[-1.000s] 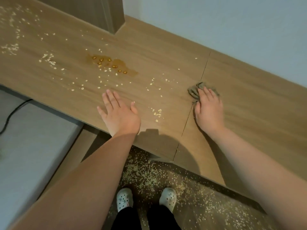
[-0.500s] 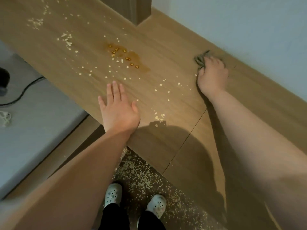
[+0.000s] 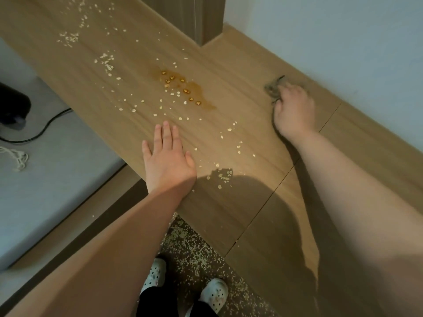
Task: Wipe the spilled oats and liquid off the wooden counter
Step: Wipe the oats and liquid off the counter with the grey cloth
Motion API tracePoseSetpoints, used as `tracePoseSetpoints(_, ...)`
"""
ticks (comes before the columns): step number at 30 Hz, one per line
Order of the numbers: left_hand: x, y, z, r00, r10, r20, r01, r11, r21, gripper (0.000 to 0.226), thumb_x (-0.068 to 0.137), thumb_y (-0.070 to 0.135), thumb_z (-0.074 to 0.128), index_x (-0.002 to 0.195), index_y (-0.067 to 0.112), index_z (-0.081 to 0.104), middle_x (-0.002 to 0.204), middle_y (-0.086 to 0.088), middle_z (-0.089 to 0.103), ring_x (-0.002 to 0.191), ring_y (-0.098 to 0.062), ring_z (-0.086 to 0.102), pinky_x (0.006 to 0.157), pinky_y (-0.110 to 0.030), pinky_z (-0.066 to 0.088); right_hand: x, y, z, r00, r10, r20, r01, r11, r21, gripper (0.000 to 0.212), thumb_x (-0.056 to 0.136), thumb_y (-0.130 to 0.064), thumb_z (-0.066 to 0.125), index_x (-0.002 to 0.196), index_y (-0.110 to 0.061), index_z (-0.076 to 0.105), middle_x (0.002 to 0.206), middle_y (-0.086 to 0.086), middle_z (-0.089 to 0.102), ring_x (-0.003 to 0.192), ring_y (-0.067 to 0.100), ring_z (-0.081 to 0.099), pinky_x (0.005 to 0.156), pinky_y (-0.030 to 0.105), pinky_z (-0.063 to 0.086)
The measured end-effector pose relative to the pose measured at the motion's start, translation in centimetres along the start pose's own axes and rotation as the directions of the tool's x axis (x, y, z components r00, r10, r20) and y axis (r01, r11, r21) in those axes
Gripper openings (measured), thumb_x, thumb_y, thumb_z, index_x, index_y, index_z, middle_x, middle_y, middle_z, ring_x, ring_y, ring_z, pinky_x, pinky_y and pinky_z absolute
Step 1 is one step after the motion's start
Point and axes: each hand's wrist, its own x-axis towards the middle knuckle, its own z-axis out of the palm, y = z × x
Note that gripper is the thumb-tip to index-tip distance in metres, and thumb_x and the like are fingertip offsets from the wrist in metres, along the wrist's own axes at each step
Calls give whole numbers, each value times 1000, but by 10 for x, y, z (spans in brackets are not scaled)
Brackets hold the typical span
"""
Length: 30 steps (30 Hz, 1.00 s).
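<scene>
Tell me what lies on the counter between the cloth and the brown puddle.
Nothing: in the head view the counter is bare wood between the cloth and the puddle; the nearest oats lie nearer the front edge.

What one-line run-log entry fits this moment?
right hand: holds cloth by wall | left hand: flat on counter | amber liquid, oats: not yet wiped

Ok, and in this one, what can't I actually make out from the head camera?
Head view only.
1. Cloth: mostly under the right hand; its size and shape are hidden.
2. That hand is motion-blurred, so grip or flat press is unclear.
3. Black object: cut off by the left edge; unidentifiable.
4. Oats: the trail runs off the top edge, so its extent is unknown.
5. Counter beneath the left hand: covered by the palm.
</scene>
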Motion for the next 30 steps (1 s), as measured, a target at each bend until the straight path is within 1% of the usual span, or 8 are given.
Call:
tracePoseSetpoints(6, 0, 0, 0, 1000, -5, 18, 5, 1000, 2, 67, 99, 35, 18, 156, 12, -8, 165, -6, -13, 152, -21, -13, 123, -49, -2, -44, -4, -7, 713, -643, 280, 652, 755, 73, 46, 100, -23, 33, 144, -18, 44, 153, 2, 38, 142, 22, 32, 120, 48, 17)
tracePoseSetpoints(8, 0, 0, -1, 1000, -7, 18, 7, 1000, -1, 67, 99, 35, 18, 156, 12, -8, 165, -5, -13, 152, -21, -13, 123, -49, -3, -14, 16, -8, 795, -567, 215, 567, 821, 67, 44, 99, -19, 33, 140, -15, 49, 148, 6, 46, 139, 28, 39, 117, 50, 26)
tracePoseSetpoints(11, 0, 1, -1, 1000, -6, 11, 6, 1000, -5, 66, 100, 34, 20, 157, 12, -6, 165, -6, -12, 152, -21, -13, 123, -49, -2, 19, 10, -2, 988, -136, 76, 134, 991, 26, 47, 98, -15, 37, 145, -12, 43, 153, 11, 38, 142, 31, 32, 118, 47, 22)
tracePoseSetpoints(13, 0, 0, -1, 1000, -10, 13, 10, 1000, -5, 66, 100, 35, 20, 157, 12, -6, 165, -5, -12, 152, -21, -13, 122, -48, -3, 8, -28, 9, 999, 40, -14, -40, 999, -27, 48, 96, -18, 37, 144, -11, 44, 153, 11, 38, 142, 29, 32, 116, 46, 23)
tracePoseSetpoints(16, 1, 0, 0, 1000, -18, 20, 18, 1000, 11, 66, 100, 36, 19, 157, 13, -8, 165, -5, -14, 151, -20, -15, 122, -48, -3, -33, -58, 13, 967, -243, 71, 245, 969, -26, 49, 99, -21, 37, 147, -12, 40, 156, 7, 34, 144, 26, 28, 119, 48, 19)
tracePoseSetpoints(20, 3, 2, -3, 998, -25, 52, 24, 999, 23, 66, 101, 35, 18, 156, 12, -10, 164, -6, -16, 151, -22, -16, 122, -49, -3, -20, -16, -8, 781, -565, 266, 579, 815, 34, 49, 99, -24, 28, 145, -13, 42, 153, 6, 38, 143, 26, 32, 119, 52, 21)
tracePoseSetpoints(25, 0, 1, -3, 999, -3, 42, 3, 1000, -2, 66, 101, 36, 18, 156, 11, -9, 165, -7, -14, 151, -24, -15, 122, -51, -3, 79, -22, 10, 978, -193, 77, 199, 977, -81, 53, 95, -23, 31, 144, -5, 42, 152, 17, 38, 140, 36, 34, 116, 48, 25)
tracePoseSetpoints(30, -1, 0, -3, 1000, 0, 4, 1, 998, -60, 65, 103, 39, 20, 158, 13, -1, 166, -4, -7, 152, -21, -11, 123, -50, -2, 120, -92, 22, 988, -110, 107, 114, 993, -27, 52, 98, -22, 35, 149, -11, 35, 158, 9, 29, 145, 30, 24, 117, 46, 18)
